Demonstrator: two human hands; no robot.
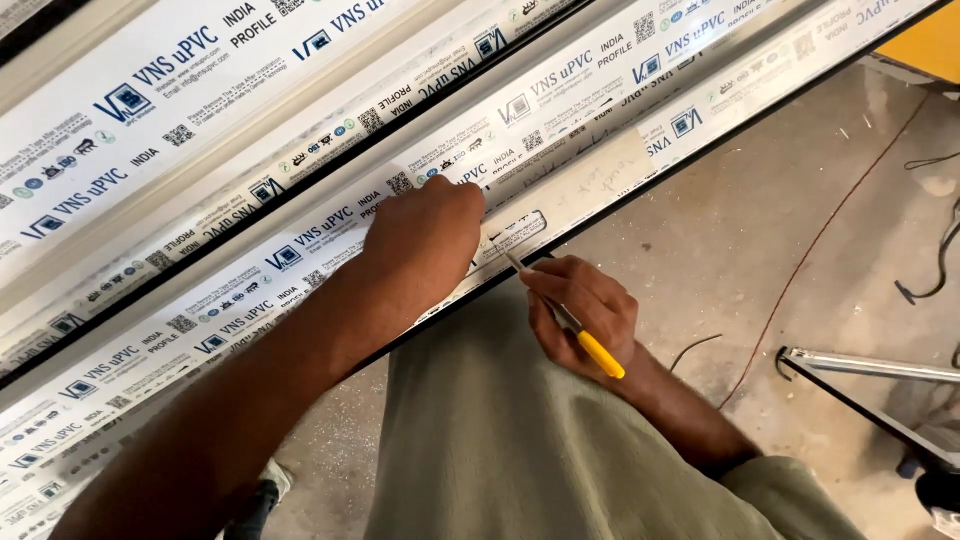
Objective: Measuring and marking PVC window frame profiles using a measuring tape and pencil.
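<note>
- The landmark is the long white plastic profile (300, 235), covered with printed protective film; it runs diagonally from the lower left to the upper right.
- The left hand (425, 240) rests on top of this profile, near its front edge. The fingers are curled and press down on the film; they grasp nothing that I can see.
- The right hand (580, 310) is just beside the front edge of the profile, on the side of the person. Its fingers are closed around a thin tool with a yellow handle (575, 325).
- The metal tip of the tool touches the profile, just to the right of the left hand.
- A second white profile (130, 90) lies behind the first one.
- A thin red wire (800, 265) lies on the concrete floor (740, 220), well apart from the profile.
</note>
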